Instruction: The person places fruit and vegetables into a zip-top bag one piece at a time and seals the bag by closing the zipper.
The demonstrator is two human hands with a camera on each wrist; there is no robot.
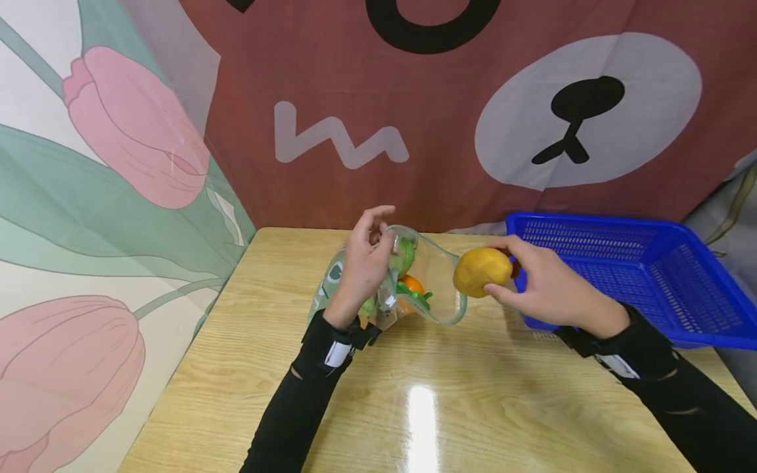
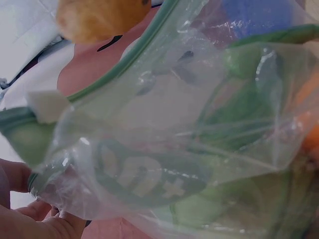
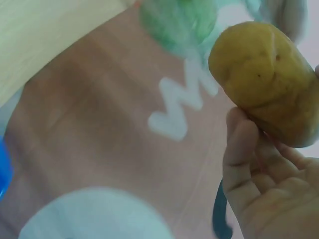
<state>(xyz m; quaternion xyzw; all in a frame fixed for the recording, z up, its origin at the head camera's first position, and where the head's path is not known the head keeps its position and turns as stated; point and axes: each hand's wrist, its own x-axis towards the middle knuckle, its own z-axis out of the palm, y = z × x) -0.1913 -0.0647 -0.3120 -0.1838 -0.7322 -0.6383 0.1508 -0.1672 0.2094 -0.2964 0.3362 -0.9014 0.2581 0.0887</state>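
Observation:
My left hand (image 1: 368,259) pinches the green-edged rim of a clear plastic bag (image 1: 436,263), whose mouth faces right. Through the plastic show a round green vegetable (image 1: 403,256), an orange fruit (image 1: 412,284) and a green pepper (image 1: 421,298). In the left wrist view, the bag's clear side (image 2: 164,109) fills most of the picture. At the bag's mouth, my right hand (image 1: 547,286) holds a yellow-brown potato (image 1: 481,272) between thumb and fingers. The right wrist view shows small dark spots on the potato (image 3: 264,79).
On the right of the table stands a blue plastic basket (image 1: 591,219) with slotted walls, just behind my right hand. The wooden table (image 1: 473,394) stretches toward me. A printed brown cloth (image 1: 331,85) hangs along the back, and a tulip-patterned one (image 1: 118,197) on the left.

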